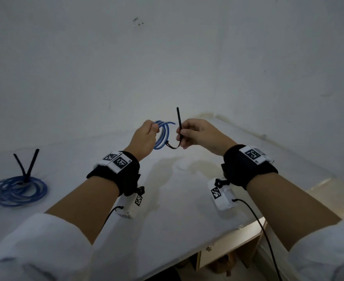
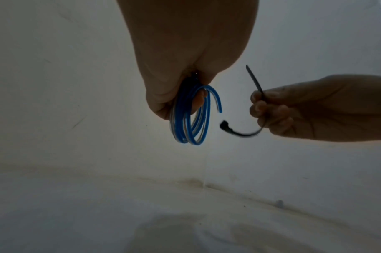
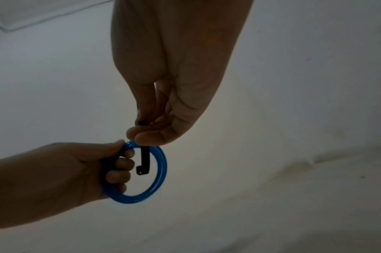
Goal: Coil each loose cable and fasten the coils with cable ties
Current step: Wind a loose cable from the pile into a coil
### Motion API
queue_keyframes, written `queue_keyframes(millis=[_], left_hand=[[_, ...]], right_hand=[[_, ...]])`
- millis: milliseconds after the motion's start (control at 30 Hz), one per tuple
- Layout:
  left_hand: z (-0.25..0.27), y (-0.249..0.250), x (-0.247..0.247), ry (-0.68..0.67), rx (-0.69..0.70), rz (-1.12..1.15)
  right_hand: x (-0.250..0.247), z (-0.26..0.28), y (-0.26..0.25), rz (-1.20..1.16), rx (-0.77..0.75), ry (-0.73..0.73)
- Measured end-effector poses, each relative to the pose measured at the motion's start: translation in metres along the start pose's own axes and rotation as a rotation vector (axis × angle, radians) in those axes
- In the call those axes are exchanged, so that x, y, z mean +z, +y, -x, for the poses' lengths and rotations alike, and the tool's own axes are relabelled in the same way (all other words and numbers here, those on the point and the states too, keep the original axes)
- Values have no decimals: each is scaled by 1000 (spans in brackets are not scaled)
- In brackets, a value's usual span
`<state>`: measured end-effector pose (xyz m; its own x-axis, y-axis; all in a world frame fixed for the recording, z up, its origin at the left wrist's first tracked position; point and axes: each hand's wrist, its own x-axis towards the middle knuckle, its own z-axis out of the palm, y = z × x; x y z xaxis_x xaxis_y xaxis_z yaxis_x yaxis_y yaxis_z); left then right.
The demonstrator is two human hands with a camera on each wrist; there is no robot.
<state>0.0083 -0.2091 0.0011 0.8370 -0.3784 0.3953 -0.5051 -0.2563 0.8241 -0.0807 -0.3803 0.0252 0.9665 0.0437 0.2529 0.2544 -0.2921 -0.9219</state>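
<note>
My left hand [image 1: 146, 134] holds a small coil of blue cable [image 1: 163, 136] above the white table, fingers curled through the loop [image 3: 161, 171]. One short cable end [image 2: 217, 101] sticks out free. My right hand [image 1: 195, 132] pinches a black cable tie [image 1: 178, 126] near its middle. The tie's pointed tail stands up and its head [image 2: 224, 123] curves toward the coil, a small gap short of it. In the right wrist view the tie's head [image 3: 142, 168] hangs in front of the loop's opening.
A second blue cable coil [image 1: 15, 190] lies at the table's left, bound with a black tie [image 1: 26, 167] whose two ends stick up. The white table [image 1: 167, 199] meets a white wall behind. Its front edge [image 1: 238, 228] runs at lower right, over a wooden drawer unit.
</note>
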Motion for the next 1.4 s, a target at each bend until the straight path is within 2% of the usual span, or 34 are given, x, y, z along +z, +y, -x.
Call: queue_keyframes(millis=[167, 333, 433, 667, 833, 933, 1100, 1400], left_hand=[[8, -5, -28, 34, -50, 71], [17, -9, -57, 72, -83, 178], [18, -15, -73, 97, -81, 160], [11, -32, -103, 156, -197, 162], [5, -44, -121, 193, -81, 29], [0, -48, -125, 208, -27, 13], [-13, -60, -128, 266, -4, 7], [-28, -68, -127, 322, 30, 57]], right_hand=[[43, -24, -11, -38, -39, -1], [79, -43, -16, -90, -132, 79], [97, -53, -19, -141, -192, 122], [132, -75, -17, -196, -228, 91], [147, -90, -15, -267, -234, 61], [152, -101, -14, -274, -248, 92], [155, -121, -13, -362, -266, 167], [163, -139, -2, -292, -256, 207]])
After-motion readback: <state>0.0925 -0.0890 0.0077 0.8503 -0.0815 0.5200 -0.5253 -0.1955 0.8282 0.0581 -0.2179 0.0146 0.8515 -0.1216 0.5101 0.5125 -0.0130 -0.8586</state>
